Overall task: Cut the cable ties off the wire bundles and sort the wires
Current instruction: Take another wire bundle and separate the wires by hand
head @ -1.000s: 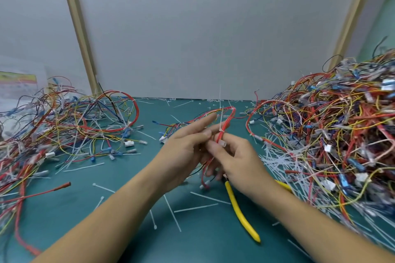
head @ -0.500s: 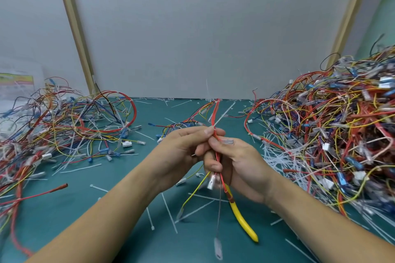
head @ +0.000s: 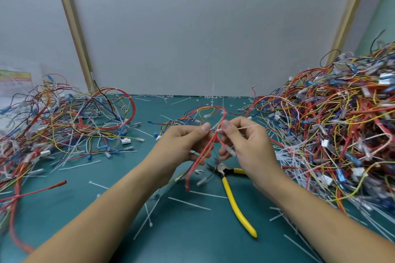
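Above the middle of the green table I hold a small red wire bundle [head: 203,156]. My left hand [head: 183,145] pinches the bundle at its top between thumb and forefinger. My right hand [head: 245,145] pinches the white cable tie [head: 245,128] that sits on the bundle; the tie's tail sticks out to the right. The red wires hang down between my hands and loop away behind them. Yellow-handled cutters [head: 233,194] lie on the table below my right hand, jaws toward my hands, held by neither hand.
A big tangled heap of tied wire bundles [head: 342,130] fills the right side. A looser pile of wires [head: 64,121] spreads over the left. Cut white cable ties [head: 188,203] litter the green table [head: 106,209]. A grey wall closes the back.
My hands have moved a little apart and risen. The cutters, earlier under my right hand, now lie free on the table. My right hand has shifted onto the cable tie.
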The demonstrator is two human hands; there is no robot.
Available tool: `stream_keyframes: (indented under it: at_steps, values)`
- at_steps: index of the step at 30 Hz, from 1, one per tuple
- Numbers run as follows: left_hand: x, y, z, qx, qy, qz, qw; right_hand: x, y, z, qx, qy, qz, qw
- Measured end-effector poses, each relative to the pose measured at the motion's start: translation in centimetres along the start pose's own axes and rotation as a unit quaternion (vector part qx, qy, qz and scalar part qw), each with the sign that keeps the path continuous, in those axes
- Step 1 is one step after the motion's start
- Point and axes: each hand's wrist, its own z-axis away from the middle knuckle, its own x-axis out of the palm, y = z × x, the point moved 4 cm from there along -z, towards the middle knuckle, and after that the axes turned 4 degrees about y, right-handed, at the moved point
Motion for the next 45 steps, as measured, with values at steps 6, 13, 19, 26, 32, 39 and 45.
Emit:
stream_keyframes:
  at_steps: [6, 13, 19, 26, 32, 39, 45]
  values:
    - [-1.4, -0.1, -0.7, -0.120, 0.005, 0.183, 0.976, -0.8, 0.7, -0.7, 0.002, 0.011, 0.000, 1.000]
    - [-1.5, -0.3, -0.9, -0.088, -0.017, 0.048, 0.995, -0.9, 0.8, -0.9, 0.009, 0.005, -0.009, 1.000]
    - [-0.4, -0.3, -0.3, -0.042, -0.068, 0.012, 0.997, -0.7, 0.7, -0.7, 0.009, -0.017, 0.005, 1.000]
    - [-0.2, -0.4, -0.5, -0.050, -0.077, 0.024, 0.995, -0.5, 0.3, -0.3, -0.010, -0.045, 0.006, 0.999]
    - [0.4, -1.2, -0.4, -0.076, -0.065, 0.132, 0.986, -0.1, -0.7, 0.4, -0.098, -0.060, 0.121, 0.986]
    - [0.4, -2.1, -0.8, -0.109, -0.023, 0.156, 0.981, 0.6, 0.1, 0.8, -0.087, -0.122, 0.164, 0.975]
    - [0.7, -2.4, -0.7, -0.149, -0.054, 0.165, 0.973, 0.8, 0.2, 0.6, -0.050, -0.110, 0.120, 0.985]
